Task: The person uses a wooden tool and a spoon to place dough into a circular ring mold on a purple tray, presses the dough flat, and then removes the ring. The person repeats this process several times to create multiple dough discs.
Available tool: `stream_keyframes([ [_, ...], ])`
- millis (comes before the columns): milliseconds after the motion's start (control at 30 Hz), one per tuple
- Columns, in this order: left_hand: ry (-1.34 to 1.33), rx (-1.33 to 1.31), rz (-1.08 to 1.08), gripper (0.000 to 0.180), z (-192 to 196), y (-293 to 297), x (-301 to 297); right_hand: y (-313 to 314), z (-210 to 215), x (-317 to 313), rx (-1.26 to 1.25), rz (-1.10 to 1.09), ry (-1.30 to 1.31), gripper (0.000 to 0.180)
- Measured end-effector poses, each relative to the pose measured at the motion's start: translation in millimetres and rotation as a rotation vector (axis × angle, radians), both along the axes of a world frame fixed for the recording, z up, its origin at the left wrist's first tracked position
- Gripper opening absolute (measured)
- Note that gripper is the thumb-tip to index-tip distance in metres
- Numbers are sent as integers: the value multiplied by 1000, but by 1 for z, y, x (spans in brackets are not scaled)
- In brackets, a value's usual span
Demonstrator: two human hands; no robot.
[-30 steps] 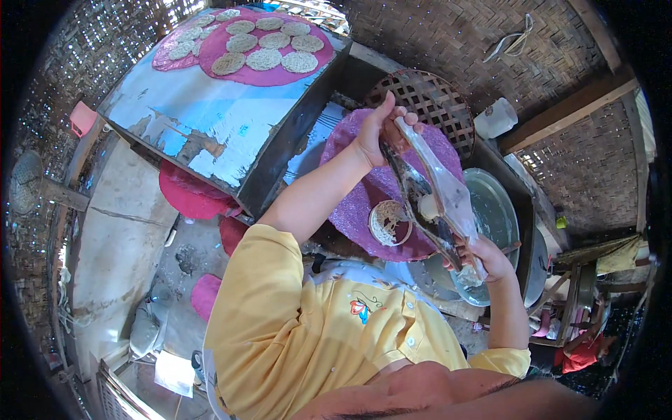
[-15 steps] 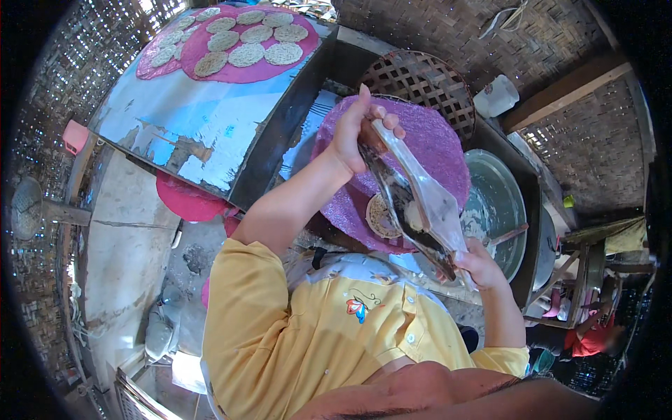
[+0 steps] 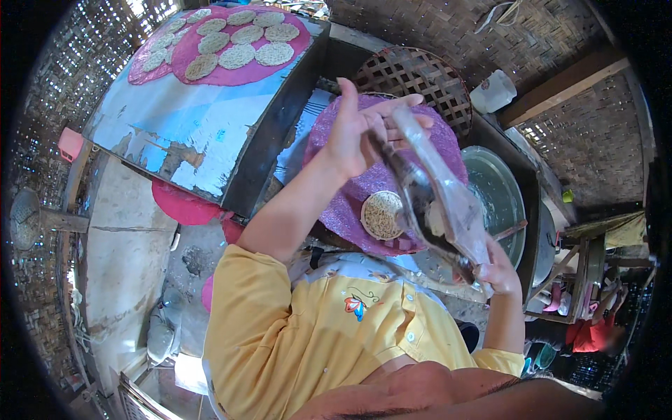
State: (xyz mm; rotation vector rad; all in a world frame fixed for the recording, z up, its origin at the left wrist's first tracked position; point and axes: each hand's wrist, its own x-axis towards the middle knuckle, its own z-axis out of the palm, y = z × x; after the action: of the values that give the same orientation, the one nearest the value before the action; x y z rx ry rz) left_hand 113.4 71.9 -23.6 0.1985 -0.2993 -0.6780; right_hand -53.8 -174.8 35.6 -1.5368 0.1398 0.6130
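Note:
In my right hand (image 3: 498, 271) is the lower end of a long, folded plastic sheet (image 3: 451, 192), with a clear strip and a dark, smeared strip spread apart. A pale patch shows between the strips. At the sheet's upper end, my left hand (image 3: 360, 136) has its thumb up and fingers stretched out, close to or touching the plastic. Below them, a round, grainy pale cake (image 3: 382, 215) lies on purple plastic (image 3: 336, 189) over a round surface. The sheet just overlaps the cake's right edge.
Several similar cakes (image 3: 246, 34) lie on pink plastic sheets atop a blue-white table (image 3: 133, 119) at the upper left. A green basin (image 3: 516, 189) with cloudy liquid and a stick stands right. Behind are a woven basket (image 3: 427, 77) and a white jug (image 3: 493, 91). Another person (image 3: 591, 336) is far right.
My left hand's fingers have gone from gripping the sheet's upper end to stretched out. The plastic sheet has shifted right, uncovering more of the round cake. The right hand has moved slightly right and down.

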Motion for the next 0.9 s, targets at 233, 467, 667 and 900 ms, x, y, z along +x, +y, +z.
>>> stream_keyframes([
  [233,-911,1314,373,65,-25,-10,-46,46,-24,31,118,1,-208,93],
  [467,-728,1016,693,49,-59,66,-55,57,-59,56,-798,229,-983,29],
  [667,-586,1213,704,48,-94,106,-67,70,-81,58,-897,219,-1000,21],
  [900,-503,1302,748,47,-104,130,-72,77,-87,64,-896,335,-1055,23],
])
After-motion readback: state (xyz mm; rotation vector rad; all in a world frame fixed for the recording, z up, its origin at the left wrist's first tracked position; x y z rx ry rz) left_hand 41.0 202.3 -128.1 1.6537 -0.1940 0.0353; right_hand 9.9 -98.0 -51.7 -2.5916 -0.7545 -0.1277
